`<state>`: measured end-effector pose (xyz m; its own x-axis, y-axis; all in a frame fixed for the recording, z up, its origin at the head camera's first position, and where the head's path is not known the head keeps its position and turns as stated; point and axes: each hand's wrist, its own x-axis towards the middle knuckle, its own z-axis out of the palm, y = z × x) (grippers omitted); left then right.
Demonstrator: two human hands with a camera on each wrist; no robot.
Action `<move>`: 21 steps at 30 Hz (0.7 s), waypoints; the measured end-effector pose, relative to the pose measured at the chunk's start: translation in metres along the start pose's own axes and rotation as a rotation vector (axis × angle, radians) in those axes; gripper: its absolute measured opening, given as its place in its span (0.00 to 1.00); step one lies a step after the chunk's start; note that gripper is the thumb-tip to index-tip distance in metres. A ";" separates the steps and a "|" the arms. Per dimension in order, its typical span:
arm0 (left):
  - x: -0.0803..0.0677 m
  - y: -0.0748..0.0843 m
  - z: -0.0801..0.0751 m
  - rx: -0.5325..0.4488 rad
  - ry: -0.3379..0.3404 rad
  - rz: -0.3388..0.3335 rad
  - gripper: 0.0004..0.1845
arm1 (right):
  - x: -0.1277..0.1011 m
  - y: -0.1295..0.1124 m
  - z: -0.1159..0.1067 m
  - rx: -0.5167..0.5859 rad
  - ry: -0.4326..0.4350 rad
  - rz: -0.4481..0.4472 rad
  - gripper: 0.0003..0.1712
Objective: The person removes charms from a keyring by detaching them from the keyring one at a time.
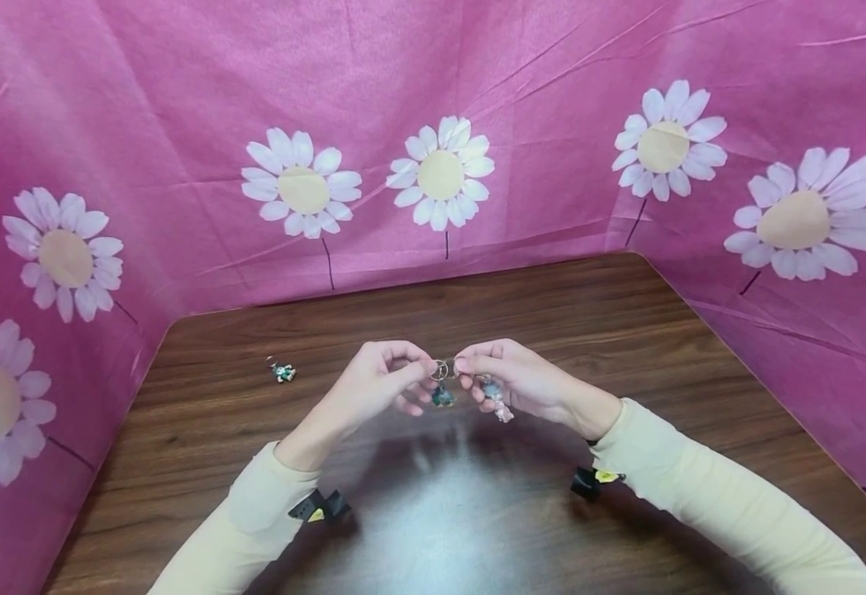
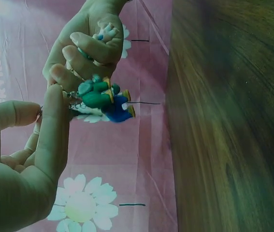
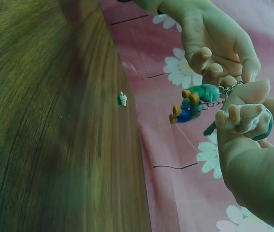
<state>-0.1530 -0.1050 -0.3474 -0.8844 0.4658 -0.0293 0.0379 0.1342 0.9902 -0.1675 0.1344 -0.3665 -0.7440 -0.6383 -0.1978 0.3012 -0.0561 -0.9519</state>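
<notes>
Hands (image 1: pixel 377 382) (image 1: pixel 511 380) pinching one ring (image 1: pixel 442 368)
Fingers of both pinch it; green charm (image 1: pixel 443 397) hangs. Best to steady the ring, turning slowly.

Small charm (image 1: pixel 283 372) on table too tiny to identify; pale charm (image 3: pixel 245 117) half hidden by fingers.

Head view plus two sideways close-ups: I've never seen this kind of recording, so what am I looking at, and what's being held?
No machine here: a person works with bare hands, wearing three cameras. The wide picture comes from the head; the tilted close-ups come from each wrist. The left hand and right hand meet above a wooden table, both pinching a metal key ring. A green-and-blue figure charm dangles from it by a chain. The right hand's curled fingers also hold a pale charm. Another small charm lies on the table left of the hands. Pink daisy-print cloth surrounds the table.
</notes>
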 end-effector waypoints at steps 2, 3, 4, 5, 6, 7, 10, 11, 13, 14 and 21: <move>0.000 0.000 -0.001 -0.001 0.006 0.003 0.09 | 0.000 0.000 -0.001 -0.002 -0.010 -0.001 0.10; 0.000 0.000 -0.001 0.000 0.009 0.006 0.09 | 0.000 0.001 -0.001 -0.002 -0.015 -0.001 0.10; 0.000 0.000 -0.002 0.001 0.012 0.011 0.09 | 0.000 0.001 -0.001 -0.003 -0.020 0.000 0.10; 0.000 0.000 -0.002 0.001 0.013 0.015 0.09 | 0.000 0.001 -0.002 -0.004 -0.025 0.000 0.10; 0.000 0.001 -0.002 0.001 0.013 0.019 0.10 | -0.001 0.001 -0.002 -0.005 -0.028 0.001 0.10; 0.000 0.001 -0.002 0.003 0.013 0.026 0.10 | -0.001 0.001 -0.002 -0.006 -0.033 0.002 0.10; 0.000 0.001 -0.001 0.012 0.006 0.051 0.11 | -0.001 0.001 -0.002 -0.011 -0.058 0.006 0.10; -0.001 0.002 -0.001 0.017 0.002 0.061 0.11 | -0.002 0.001 -0.002 -0.014 -0.069 0.006 0.10; -0.001 0.003 -0.001 0.027 -0.006 0.083 0.11 | -0.002 0.001 -0.002 -0.022 -0.094 0.006 0.10; -0.001 0.003 -0.001 0.032 -0.011 0.090 0.11 | -0.003 0.001 -0.002 -0.029 -0.105 0.006 0.10; -0.001 0.003 -0.002 0.127 -0.036 0.179 0.09 | -0.005 0.000 -0.001 -0.138 -0.105 -0.030 0.17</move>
<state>-0.1526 -0.1066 -0.3446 -0.8410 0.5231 0.1383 0.2532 0.1547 0.9550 -0.1644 0.1386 -0.3663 -0.6828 -0.7151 -0.1498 0.1893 0.0248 -0.9816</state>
